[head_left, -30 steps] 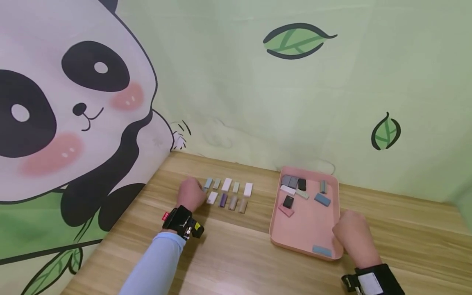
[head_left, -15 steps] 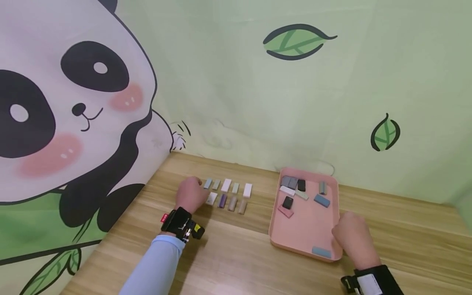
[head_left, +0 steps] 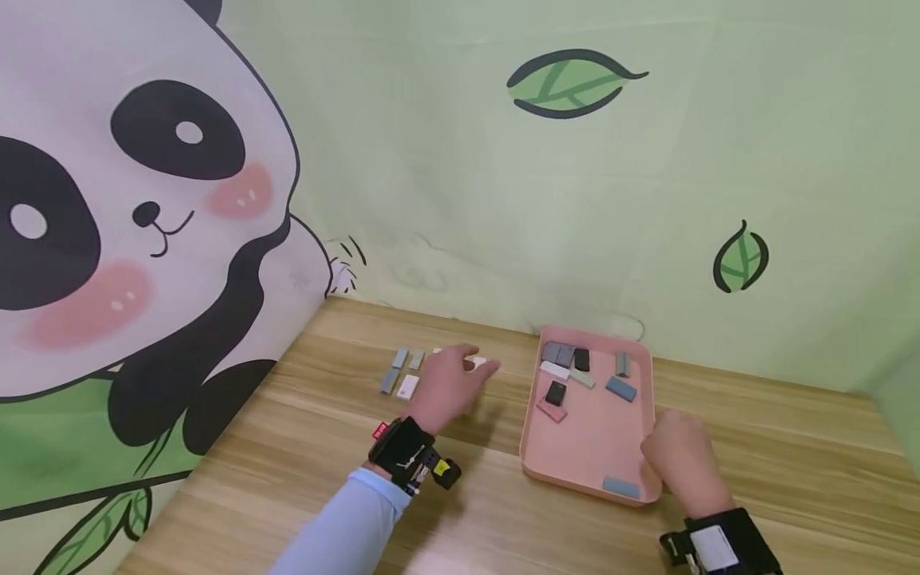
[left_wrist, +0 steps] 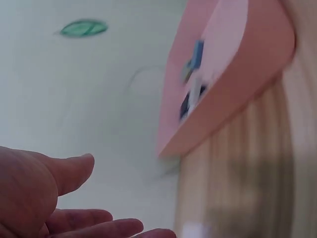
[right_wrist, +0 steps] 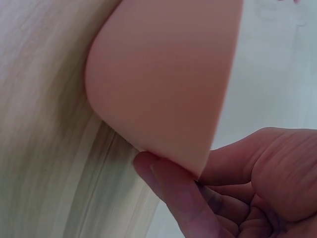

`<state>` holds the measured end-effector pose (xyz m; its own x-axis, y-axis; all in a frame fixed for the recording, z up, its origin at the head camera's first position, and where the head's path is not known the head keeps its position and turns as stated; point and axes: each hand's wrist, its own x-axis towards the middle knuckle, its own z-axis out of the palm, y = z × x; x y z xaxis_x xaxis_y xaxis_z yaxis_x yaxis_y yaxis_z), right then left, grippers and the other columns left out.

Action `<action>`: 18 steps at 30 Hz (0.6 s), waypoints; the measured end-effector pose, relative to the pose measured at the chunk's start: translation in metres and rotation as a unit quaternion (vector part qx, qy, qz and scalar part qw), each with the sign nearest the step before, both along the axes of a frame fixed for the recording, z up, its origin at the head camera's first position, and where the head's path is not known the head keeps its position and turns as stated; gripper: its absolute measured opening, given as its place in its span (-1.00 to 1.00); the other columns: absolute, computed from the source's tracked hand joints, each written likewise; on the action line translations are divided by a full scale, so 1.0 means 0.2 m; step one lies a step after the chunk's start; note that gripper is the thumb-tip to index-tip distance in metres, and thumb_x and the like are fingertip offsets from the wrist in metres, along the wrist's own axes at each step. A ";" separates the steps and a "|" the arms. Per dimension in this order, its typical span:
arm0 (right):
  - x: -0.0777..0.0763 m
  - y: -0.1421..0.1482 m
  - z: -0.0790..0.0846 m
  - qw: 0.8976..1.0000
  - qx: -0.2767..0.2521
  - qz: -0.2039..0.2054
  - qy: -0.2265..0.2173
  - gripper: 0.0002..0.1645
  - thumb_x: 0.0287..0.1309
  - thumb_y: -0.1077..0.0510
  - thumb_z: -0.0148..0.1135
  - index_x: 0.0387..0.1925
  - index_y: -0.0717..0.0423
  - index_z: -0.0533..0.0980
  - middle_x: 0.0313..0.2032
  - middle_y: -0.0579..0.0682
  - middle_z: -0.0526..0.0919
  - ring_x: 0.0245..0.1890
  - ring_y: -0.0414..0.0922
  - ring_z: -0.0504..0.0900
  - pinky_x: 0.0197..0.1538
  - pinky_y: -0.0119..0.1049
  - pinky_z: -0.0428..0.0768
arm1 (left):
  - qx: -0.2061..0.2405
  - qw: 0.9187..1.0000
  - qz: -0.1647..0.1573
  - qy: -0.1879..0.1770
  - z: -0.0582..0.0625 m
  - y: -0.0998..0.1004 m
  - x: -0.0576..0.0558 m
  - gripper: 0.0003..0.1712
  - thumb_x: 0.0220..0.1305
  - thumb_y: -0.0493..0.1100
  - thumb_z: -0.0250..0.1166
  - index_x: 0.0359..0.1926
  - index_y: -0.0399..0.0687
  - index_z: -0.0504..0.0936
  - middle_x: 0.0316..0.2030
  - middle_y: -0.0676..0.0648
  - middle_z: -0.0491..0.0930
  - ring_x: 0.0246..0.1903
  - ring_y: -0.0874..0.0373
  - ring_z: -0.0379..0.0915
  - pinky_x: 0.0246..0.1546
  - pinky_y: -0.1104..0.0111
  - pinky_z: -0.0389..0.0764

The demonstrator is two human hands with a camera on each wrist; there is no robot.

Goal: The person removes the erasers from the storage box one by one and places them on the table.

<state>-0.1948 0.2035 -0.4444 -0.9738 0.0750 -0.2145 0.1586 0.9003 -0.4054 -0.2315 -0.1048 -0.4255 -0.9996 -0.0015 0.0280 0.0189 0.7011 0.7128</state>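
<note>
While the left hand (head_left: 447,390) spreads empty fingers (left_wrist: 116,228) and the right hand (head_left: 681,461) pinches the pink rectangular tray (head_left: 575,447), small pastel oblong blocks (head_left: 407,388) aligned at its nine o'clock appear placed, multicoloured loose blocks (head_left: 620,389) inside remaining.

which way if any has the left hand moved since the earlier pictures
Yes: in the head view, the left hand has moved right, away from the panda picture and toward the pink tray.
</note>
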 end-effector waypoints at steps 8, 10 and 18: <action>0.00 0.01 -0.01 1.000 -0.003 0.001 -0.004 -0.83 0.03 0.33 0.00 -0.55 0.34 0.49 -0.63 0.09 0.44 -0.66 -0.09 0.45 -0.64 -0.36 0.34 | 0.046 0.997 -0.035 -0.060 -0.10 0.24 0.02 -0.29 0.21 0.14 0.20 0.24 -0.22 0.36 -0.11 -0.19 0.63 -0.44 0.17 0.56 -0.48 0.35 0.54; 0.00 0.01 -0.01 1.000 -0.002 0.003 0.004 -0.82 0.03 0.33 0.01 -0.58 0.33 0.48 -0.64 0.08 0.44 -0.67 -0.09 0.45 -0.64 -0.36 0.34 | 0.048 0.996 -0.035 -0.068 -0.12 0.28 0.02 -0.30 0.20 0.11 0.23 0.23 -0.23 0.38 -0.19 -0.16 0.63 -0.53 0.18 0.52 -0.59 0.36 0.50; -0.01 0.02 -0.02 1.000 0.006 0.014 0.017 -0.80 0.02 0.35 0.00 -0.61 0.31 0.49 -0.67 0.06 0.41 -0.68 -0.09 0.42 -0.63 -0.35 0.31 | 0.008 0.997 -0.025 -0.071 -0.17 0.37 0.00 -0.70 0.19 0.01 0.27 -0.41 -0.17 0.63 -0.65 0.00 0.46 -0.72 0.20 0.37 -0.77 0.40 0.28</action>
<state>-0.1962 0.2076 -0.4481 -0.9824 0.0504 -0.1801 0.1199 0.9088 -0.3996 -0.2309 -0.0307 -0.4603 -0.9924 0.0486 -0.1134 -0.0486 0.6908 0.7214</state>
